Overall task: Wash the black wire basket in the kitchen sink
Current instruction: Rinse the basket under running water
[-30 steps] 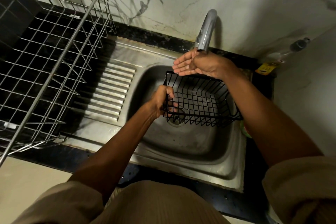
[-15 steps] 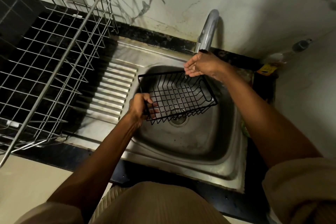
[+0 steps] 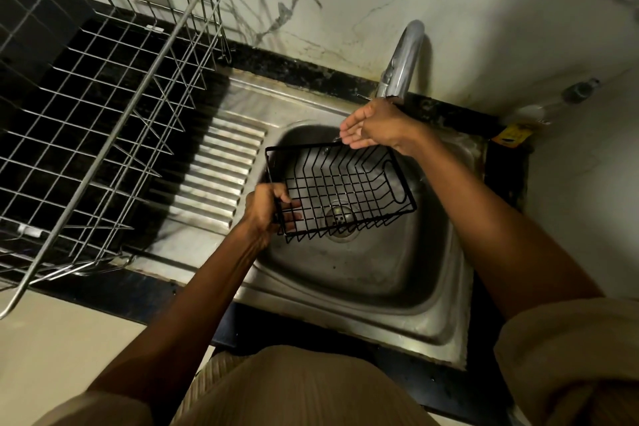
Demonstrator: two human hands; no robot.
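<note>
Left hand (image 3: 264, 209) grips black wire basket (image 3: 340, 188) by its corner over the sink (image 3: 363, 280) — right hand (image 3: 375, 124) cupped, fingers relaxed, under the tap (image 3: 403, 62).

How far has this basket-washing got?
Done: the basket is over the sink, gripped at one end by the left hand. In hand: the right hand is cupped under the tap. Left: rinsing, then perhaps the rack.

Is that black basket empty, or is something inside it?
Empty. Through the black wire basket, held over the sink by the left hand, only the drain shows between the wires.
</note>
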